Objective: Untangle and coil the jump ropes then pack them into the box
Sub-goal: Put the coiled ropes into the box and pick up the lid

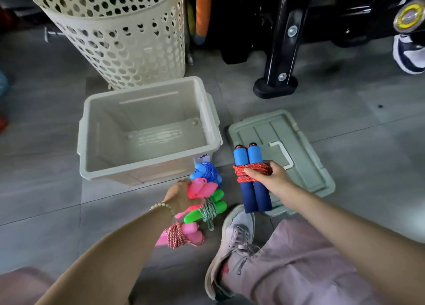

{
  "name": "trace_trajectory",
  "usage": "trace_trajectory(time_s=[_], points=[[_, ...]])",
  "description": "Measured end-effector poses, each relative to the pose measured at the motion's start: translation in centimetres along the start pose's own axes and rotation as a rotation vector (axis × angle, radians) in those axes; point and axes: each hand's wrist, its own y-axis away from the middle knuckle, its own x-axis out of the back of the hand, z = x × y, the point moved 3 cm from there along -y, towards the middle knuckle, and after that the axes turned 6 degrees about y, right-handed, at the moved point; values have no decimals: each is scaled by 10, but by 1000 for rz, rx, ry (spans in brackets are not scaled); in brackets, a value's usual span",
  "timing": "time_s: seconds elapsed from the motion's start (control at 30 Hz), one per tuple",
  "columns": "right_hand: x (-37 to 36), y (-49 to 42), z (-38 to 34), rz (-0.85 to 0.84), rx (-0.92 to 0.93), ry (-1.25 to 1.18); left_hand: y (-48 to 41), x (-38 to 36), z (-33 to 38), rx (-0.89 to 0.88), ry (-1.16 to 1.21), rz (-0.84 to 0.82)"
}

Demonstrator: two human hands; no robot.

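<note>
Grey tiled floor, watched through the head camera. Nearest is a pale shoe under a bent knee.

Left of the shoe, four wound ropes lie in a touching row:
- near pink rope
- green rope
- far pink rope
- blue coil, against the near right corner of the box

Left hand lies on the far pink rope. Its back hides the fingers, so I cannot tell a grip from a touch.

Right hand is closed round the blue-handled rope, thumb across the red cord. It is held over the near left corner of the lid, not over the box.

The box stands open with nothing in it. Perforated basket is behind.

Risks, as I judge them:
- Lifting the far pink rope may drag its neighbours and loosen their wraps.
- Letting go now would land the blue-handled rope on the lid.
- A drop into the box could shake the red cord loose.
</note>
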Motion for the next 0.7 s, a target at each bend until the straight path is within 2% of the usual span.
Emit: trace_trajectory(time_s=[0.07, 0.17, 0.27, 0.33, 0.47, 0.57, 0.63, 0.7], points=[[-1, 6, -13, -13, 32, -41, 9, 16, 5, 33, -5, -83], [-5, 16, -38, -27, 89, -108, 32, 49, 21, 4, 233, -274], [-14, 28, -78, -29, 156, -155, 66, 106, 56, -90, 373, -392], [-21, 32, -113, -34, 202, -177, 83, 158, 76, -134, 405, -309], [-48, 27, -203, -72, 351, -123, 94, 270, 86, -203, 449, 67], [-79, 8, -255, -130, 404, -83, 72, 324, 61, -203, 552, 287], [-105, -16, -267, -158, 383, -52, 48, 333, 44, -164, 602, 314], [-131, -47, -263, -170, 328, 14, 15, 320, 24, -66, 619, 241]])
